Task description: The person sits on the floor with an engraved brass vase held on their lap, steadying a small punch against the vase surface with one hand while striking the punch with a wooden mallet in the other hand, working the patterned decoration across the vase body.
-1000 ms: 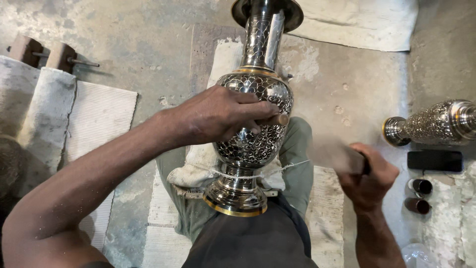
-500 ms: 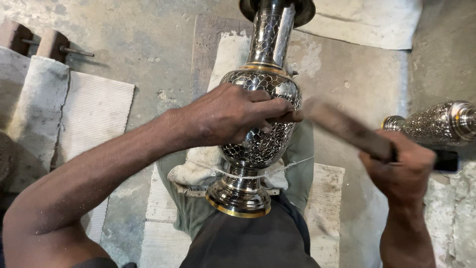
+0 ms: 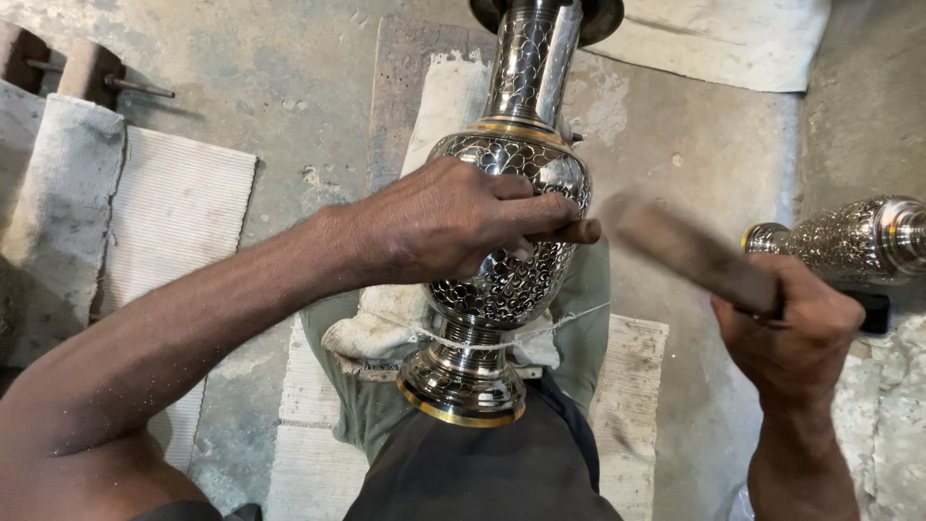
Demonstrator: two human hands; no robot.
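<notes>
Floor [image 3: 289, 87]: bare grey concrete, stained and dusty. On it lay a ribbed pale mat [image 3: 178, 222] at the left, partly under a rolled grey cloth [image 3: 58, 193]; a white cloth [image 3: 723, 39] at the top right; a flat pale board [image 3: 632, 386] beneath the seated person; a second engraved metal vase [image 3: 849, 241] lying on its side at the right.

Left hand [image 3: 453, 227] presses a small tool against the engraved metal vase [image 3: 506, 232]; right hand [image 3: 791, 323] grips a blurred wooden mallet [image 3: 690, 253].
</notes>
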